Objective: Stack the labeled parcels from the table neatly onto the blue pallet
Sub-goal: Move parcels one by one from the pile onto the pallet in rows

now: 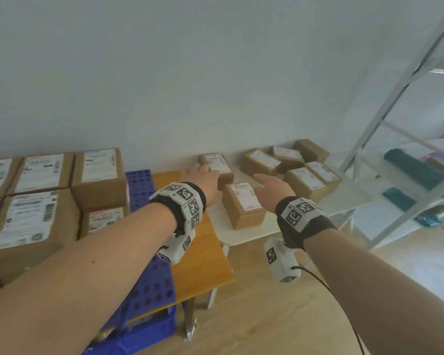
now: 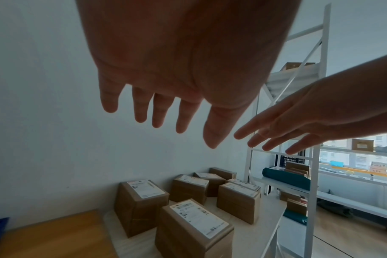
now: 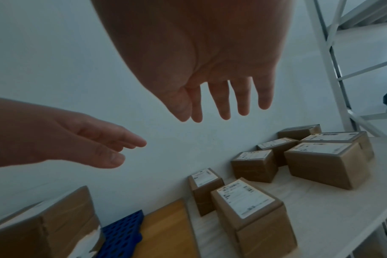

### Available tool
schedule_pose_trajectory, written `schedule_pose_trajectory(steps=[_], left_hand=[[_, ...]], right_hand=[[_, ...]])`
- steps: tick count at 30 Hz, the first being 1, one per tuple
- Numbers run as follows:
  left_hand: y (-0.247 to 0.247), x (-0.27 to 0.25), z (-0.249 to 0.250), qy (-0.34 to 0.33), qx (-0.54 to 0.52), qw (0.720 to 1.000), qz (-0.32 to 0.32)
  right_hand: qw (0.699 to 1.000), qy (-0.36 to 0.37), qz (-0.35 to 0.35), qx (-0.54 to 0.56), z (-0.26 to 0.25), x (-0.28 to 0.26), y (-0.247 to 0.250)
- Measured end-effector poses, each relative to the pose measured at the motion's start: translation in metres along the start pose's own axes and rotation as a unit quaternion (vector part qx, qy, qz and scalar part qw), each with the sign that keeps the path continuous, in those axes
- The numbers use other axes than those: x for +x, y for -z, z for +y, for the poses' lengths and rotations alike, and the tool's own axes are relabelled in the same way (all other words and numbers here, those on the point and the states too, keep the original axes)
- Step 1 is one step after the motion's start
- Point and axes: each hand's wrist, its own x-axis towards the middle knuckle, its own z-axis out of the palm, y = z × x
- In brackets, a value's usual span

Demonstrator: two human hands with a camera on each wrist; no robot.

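Several brown labeled parcels stand on the white table [image 1: 244, 234]; the nearest parcel [image 1: 242, 204] [image 2: 194, 225] [image 3: 252, 211] sits at its front left. Another parcel [image 1: 217, 166] [image 2: 141, 202] [image 3: 204, 188] stands behind it by the wall. My left hand [image 1: 203, 179] [image 2: 164, 108] hovers open above the far parcel, fingers straight and spread, holding nothing. My right hand [image 1: 272, 187] [image 3: 223, 101] hovers open just right of the nearest parcel, also empty. The blue pallet [image 1: 146, 254] [image 3: 121, 232] at the left carries several larger stacked parcels [image 1: 34, 221].
An orange-topped table [image 1: 203, 252] lies between the pallet and the white table. More parcels [image 1: 305, 175] cluster at the white table's back right. A white metal shelving rack [image 1: 395, 139] with teal bags stands on the right. Wooden floor lies below.
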Motion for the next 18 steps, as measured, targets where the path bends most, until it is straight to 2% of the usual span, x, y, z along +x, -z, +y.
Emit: schedule_pose_trajectory(steps=[4, 8, 14, 18], left_hand=[[-0.009, 0.030, 0.044, 0.019, 0.009, 1.000, -0.010], [-0.020, 0.048, 0.065, 0.041, 0.007, 0.999, -0.035], [-0.031, 0.085, 0.062, 0.073, -0.028, 0.994, -0.078], [-0.040, 0.118, 0.047, 0.088, -0.050, 0.991, -0.081]], right_hand=[[1.000, 0.015, -0.015, -0.011, 0.046, 0.028, 0.012], [0.999, 0.032, -0.032, -0.014, 0.072, 0.055, 0.011], [0.996, 0.044, -0.072, 0.009, 0.086, 0.092, -0.002], [0.996, 0.042, -0.082, 0.008, 0.087, 0.123, -0.007]])
